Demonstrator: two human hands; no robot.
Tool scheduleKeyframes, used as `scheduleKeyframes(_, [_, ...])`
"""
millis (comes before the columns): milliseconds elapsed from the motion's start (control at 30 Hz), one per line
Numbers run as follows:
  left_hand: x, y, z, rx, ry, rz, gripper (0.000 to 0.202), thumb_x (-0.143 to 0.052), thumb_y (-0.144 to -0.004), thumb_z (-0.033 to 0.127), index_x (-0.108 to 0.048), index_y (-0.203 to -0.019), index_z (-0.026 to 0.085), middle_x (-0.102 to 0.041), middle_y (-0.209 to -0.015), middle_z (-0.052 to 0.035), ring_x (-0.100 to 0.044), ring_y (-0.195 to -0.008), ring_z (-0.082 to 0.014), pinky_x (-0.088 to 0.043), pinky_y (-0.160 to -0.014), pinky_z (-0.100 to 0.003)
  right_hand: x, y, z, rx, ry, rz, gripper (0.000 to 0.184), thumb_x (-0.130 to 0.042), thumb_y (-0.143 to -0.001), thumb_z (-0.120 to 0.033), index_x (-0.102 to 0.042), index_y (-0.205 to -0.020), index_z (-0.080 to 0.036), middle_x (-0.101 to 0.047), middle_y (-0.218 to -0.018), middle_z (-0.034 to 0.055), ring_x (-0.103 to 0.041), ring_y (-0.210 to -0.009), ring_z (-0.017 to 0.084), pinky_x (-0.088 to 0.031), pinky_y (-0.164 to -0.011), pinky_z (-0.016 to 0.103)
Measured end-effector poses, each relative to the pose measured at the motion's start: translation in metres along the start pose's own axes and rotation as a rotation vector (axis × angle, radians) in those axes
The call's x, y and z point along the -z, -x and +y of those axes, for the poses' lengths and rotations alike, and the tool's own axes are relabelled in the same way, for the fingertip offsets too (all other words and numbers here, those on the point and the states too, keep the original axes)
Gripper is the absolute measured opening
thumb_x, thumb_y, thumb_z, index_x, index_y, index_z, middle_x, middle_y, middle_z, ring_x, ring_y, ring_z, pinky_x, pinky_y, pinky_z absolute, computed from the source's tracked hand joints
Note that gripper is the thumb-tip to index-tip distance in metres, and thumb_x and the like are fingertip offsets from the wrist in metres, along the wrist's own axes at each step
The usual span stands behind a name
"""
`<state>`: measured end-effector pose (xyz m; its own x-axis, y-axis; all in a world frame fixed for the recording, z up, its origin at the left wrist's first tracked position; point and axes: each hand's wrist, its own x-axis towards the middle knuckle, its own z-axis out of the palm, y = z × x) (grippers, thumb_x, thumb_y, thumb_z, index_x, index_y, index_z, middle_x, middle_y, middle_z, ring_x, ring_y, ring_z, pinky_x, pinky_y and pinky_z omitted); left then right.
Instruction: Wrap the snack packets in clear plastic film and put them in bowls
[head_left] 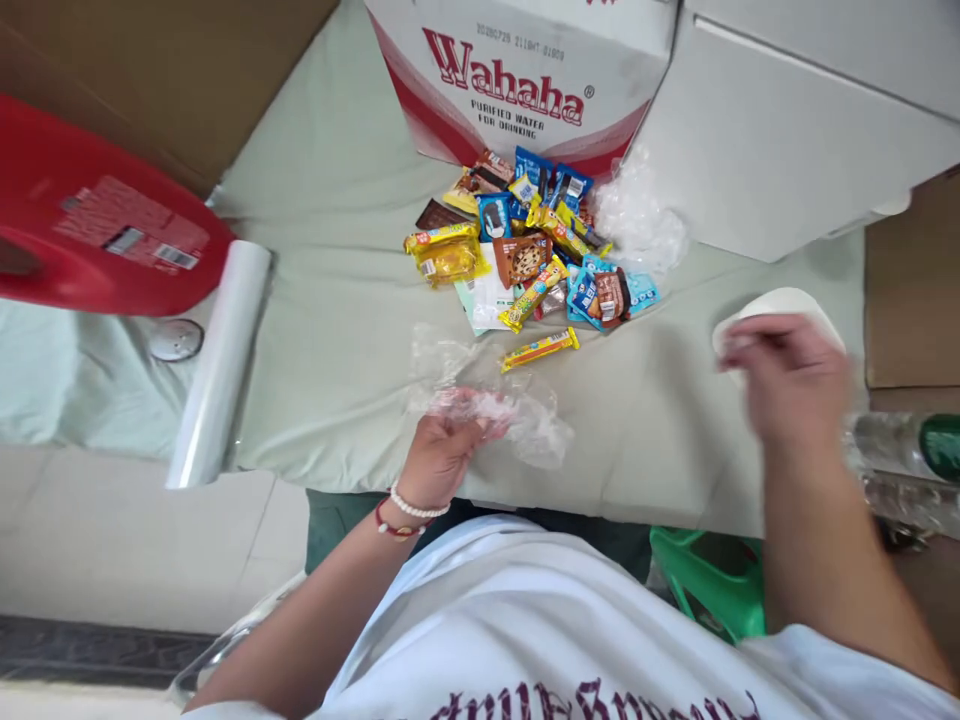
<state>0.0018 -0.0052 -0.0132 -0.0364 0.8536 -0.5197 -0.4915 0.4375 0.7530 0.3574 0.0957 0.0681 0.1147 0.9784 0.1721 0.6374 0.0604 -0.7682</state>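
My left hand point(441, 452) is closed on a crumpled clear plastic bag point(541, 428) near the front edge of the cloth-covered table. Parts of the fingers show through the film. Just beyond the bag lies a yellow snack bar point(540, 349). A pile of wrapped snacks point(523, 262) in yellow, blue and brown packets spreads behind it. At the right, my right hand point(799, 375) is over a white, round-edged flat object point(796, 301). Its fingers are bent together and slightly blurred; whatever they pinch, if anything, cannot be made out.
Behind the snacks stand a Wahaha water carton point(517, 90), crumpled clear plastic point(641, 220) and a white box point(780, 130). At left are a roll of film point(221, 365) and a red jug point(112, 215). Bottles point(892, 445) lie at right; a green stool point(709, 585) is below.
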Motion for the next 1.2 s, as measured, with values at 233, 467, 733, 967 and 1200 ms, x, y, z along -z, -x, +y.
scheduleKeyframes(233, [-0.009,0.018,-0.006,-0.035,-0.114,-0.293,0.063,-0.095,-0.065,0.036,-0.068,-0.121,0.025,-0.074,-0.124,-0.0071,-0.069,-0.114,-0.0263,-0.058,-0.092,-0.039,-0.149,0.098,-0.069,-0.353,-0.583,-0.692,0.059,-0.084,-0.074,-0.057,-0.069,-0.120,-0.022,-0.075,-0.100,0.0053,-0.069,-0.090,0.021,-0.056,-0.080,0.033])
scheduleKeyframes(467, [0.029,0.022,0.013,0.005,-0.250,-0.399,0.050,-0.097,-0.061,0.040,-0.075,-0.100,0.020,-0.070,-0.087,-0.0009,-0.063,-0.084,-0.0171,-0.049,-0.084,-0.032,-0.151,0.110,-0.074,-0.510,-0.724,-0.648,0.052,-0.080,-0.073,-0.069,-0.071,-0.084,-0.019,-0.054,-0.058,-0.0055,-0.049,-0.052,0.010,-0.041,-0.051,0.023])
scheduleKeyframes(733, [0.045,0.021,0.020,-0.022,-0.164,-0.516,0.047,-0.096,-0.062,0.038,-0.054,-0.075,0.020,-0.069,-0.109,-0.0055,-0.067,-0.101,-0.0205,-0.053,-0.087,-0.034,-0.135,0.117,-0.068,-0.557,-0.757,-0.492,0.055,-0.083,-0.070,-0.071,-0.071,-0.087,-0.019,-0.036,-0.057,-0.0092,-0.029,-0.043,0.006,-0.022,-0.039,0.023])
scheduleKeyframes(967, [0.047,-0.013,0.051,-0.261,-0.639,-0.503,0.039,-0.087,-0.066,0.034,-0.063,-0.094,0.021,-0.064,-0.084,0.0011,-0.058,-0.076,-0.0150,-0.050,-0.075,-0.031,-0.104,0.074,-0.066,-0.333,-0.618,-0.202,0.059,-0.079,-0.069,-0.077,-0.073,-0.089,-0.023,-0.036,-0.061,-0.0063,-0.032,-0.051,0.009,-0.028,-0.046,0.024])
scheduleKeyframes(1200, [0.061,-0.034,0.076,-1.027,-1.300,-0.288,0.014,-0.055,-0.088,0.018,-0.068,-0.092,0.020,-0.073,-0.109,-0.0086,-0.060,-0.109,-0.0238,-0.043,-0.108,-0.046,-0.034,0.064,-0.054,0.224,-0.248,-0.403,0.045,-0.073,-0.078,-0.073,-0.082,-0.086,-0.030,-0.066,-0.095,0.0070,-0.062,-0.086,0.022,-0.054,-0.079,0.042])
